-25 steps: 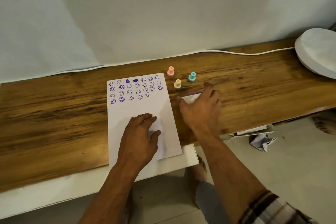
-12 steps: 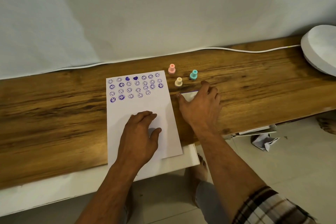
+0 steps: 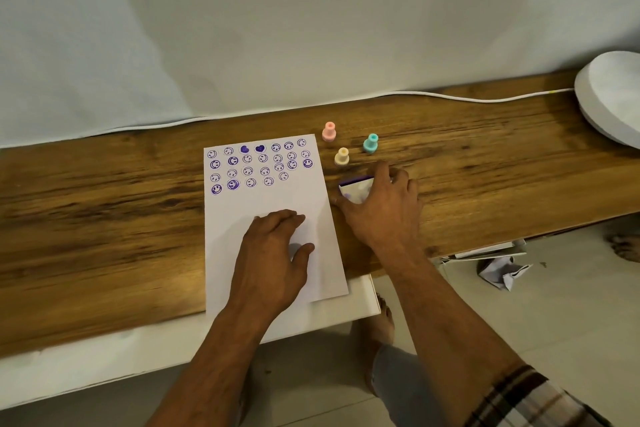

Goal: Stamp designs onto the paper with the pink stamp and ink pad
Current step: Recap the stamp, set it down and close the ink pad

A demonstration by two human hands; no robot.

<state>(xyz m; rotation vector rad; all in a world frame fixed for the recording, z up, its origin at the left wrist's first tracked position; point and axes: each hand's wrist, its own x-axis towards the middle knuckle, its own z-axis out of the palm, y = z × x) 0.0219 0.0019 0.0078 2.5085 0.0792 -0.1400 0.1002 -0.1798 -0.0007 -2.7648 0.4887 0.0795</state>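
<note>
A white sheet of paper (image 3: 270, 204) lies on the wooden table, its upper part covered with several purple smiley and heart stamps. My left hand (image 3: 273, 253) presses flat on its lower half, fingers spread. My right hand (image 3: 384, 211) grips the white ink pad (image 3: 356, 189) just right of the paper; the lid looks tilted up, showing a purple edge. The pink stamp (image 3: 329, 132) stands upright beyond the paper's top right corner, untouched. A yellow stamp (image 3: 342, 157) and a teal stamp (image 3: 371, 143) stand near it.
The wooden table (image 3: 104, 218) runs left to right. A white cable (image 3: 450, 97) lies along its back edge against a white cloth backdrop. A round white object (image 3: 613, 97) sits at the far right. Crumpled paper (image 3: 502, 270) lies on the floor.
My right hand has closed more tightly over the ink pad, and its lid appears lifted slightly. My left hand stays on the paper. The view shifted a little.
</note>
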